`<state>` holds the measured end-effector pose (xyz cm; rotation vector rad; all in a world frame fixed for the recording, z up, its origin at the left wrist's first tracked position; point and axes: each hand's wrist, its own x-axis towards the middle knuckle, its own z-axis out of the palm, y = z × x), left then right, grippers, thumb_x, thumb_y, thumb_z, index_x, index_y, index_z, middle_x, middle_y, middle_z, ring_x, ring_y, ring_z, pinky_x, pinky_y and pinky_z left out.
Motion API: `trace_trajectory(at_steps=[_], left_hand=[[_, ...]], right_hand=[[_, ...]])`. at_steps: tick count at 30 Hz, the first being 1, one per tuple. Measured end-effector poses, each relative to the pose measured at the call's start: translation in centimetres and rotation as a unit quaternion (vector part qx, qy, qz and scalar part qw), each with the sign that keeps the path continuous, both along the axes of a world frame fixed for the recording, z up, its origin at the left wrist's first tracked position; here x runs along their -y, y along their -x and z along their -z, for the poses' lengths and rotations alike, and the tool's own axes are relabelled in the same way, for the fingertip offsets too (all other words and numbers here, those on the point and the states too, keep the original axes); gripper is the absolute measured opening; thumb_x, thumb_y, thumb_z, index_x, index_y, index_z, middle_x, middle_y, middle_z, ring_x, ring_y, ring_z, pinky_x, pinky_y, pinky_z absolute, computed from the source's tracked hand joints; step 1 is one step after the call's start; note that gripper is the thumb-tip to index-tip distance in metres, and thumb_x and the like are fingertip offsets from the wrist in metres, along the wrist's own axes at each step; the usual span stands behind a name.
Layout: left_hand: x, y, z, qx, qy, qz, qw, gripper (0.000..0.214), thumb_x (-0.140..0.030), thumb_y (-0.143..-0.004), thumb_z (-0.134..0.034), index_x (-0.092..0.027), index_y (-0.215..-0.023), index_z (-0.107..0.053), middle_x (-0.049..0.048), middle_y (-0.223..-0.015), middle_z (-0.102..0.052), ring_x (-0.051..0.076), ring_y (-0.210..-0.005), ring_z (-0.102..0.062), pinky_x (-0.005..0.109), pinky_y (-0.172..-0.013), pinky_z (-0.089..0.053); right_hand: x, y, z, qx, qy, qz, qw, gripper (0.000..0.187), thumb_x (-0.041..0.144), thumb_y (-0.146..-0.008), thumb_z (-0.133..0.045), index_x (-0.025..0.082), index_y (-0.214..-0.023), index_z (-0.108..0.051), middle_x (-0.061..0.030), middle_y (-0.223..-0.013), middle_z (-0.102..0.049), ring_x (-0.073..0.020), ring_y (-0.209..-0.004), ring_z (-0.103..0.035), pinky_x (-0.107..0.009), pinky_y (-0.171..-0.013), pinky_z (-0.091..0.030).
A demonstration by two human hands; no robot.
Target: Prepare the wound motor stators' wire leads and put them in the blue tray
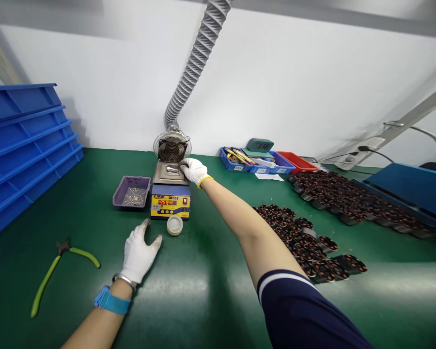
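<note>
Head view. Solder pot (170, 199) mid-bench (218, 286), against the hose (194, 63); panel reads "CM 558", maker's mark too blurred; red digits look like 425.7 and 42. Right hand (195, 171), gloved, at the right edge of its top plate, fingers bent; cannot tell if they grip anything. Left hand (140, 251) near the tin (175, 226), fingers parted, holding nothing. Clock (260, 145) behind seems 3:58. Blue bins (238, 168) bear white labels, illegible. Coils (308, 242) at right.
</note>
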<state>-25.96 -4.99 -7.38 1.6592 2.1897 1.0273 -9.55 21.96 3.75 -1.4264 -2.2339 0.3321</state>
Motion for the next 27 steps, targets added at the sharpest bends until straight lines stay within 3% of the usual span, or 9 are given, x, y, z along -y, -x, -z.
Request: trace_trajectory(at_steps=[7, 12, 17, 27], left_hand=[[0.0, 0.0, -0.2, 0.003, 0.011, 0.002, 1.000, 0.057, -0.040, -0.084, -0.060, -0.010, -0.132, -0.057, 0.0162, -0.126, -0.067, 0.033, -0.117, -0.063, 0.046, -0.101, -0.051], [0.0, 0.1, 0.0, -0.002, 0.005, -0.002, 1.000, 0.056, -0.041, -0.084, -0.060, -0.012, -0.132, -0.057, 0.0156, -0.125, -0.067, 0.033, -0.117, -0.063, 0.045, -0.101, -0.051], [0.0, 0.1, 0.0, -0.001, 0.003, 0.003, 1.000, 0.056, -0.041, -0.084, -0.060, -0.012, -0.131, -0.058, 0.0150, -0.125, -0.068, 0.033, -0.116, -0.063, 0.046, -0.101, -0.051], [0.0, 0.0, -0.2, -0.005, 0.010, 0.003, 1.000, 0.056, -0.040, -0.083, -0.060, -0.012, -0.132, -0.059, 0.0151, -0.123, -0.069, 0.033, -0.114, -0.064, 0.045, -0.099, -0.052]], right_hand=[[1.2, -0.9, -0.1, 0.010, -0.004, -0.028, 1.000, 0.028, 0.028, -0.093, -0.056, 0.025, -0.114, -0.073, 0.0004, -0.117, -0.073, -0.0193, -0.112, -0.065, -0.028, -0.099, -0.050], [0.4, -0.3, 0.0, 0.004, -0.016, 0.006, 1.000, 0.032, 0.028, -0.095, -0.051, 0.022, -0.119, -0.071, -0.0039, -0.122, -0.071, -0.0221, -0.114, -0.064, -0.032, -0.101, -0.050], [0.1, 0.2, 0.3, 0.008, -0.021, 0.008, 1.000, 0.030, 0.030, -0.094, -0.052, 0.025, -0.117, -0.071, -0.0022, -0.121, -0.070, -0.0222, -0.114, -0.063, -0.032, -0.101, -0.050], [1.8, -0.9, 0.4, 0.024, -0.026, -0.023, 0.999, 0.029, 0.031, -0.094, -0.055, 0.027, -0.118, -0.072, -0.0005, -0.124, -0.070, -0.0217, -0.118, -0.062, -0.031, -0.101, -0.049]])
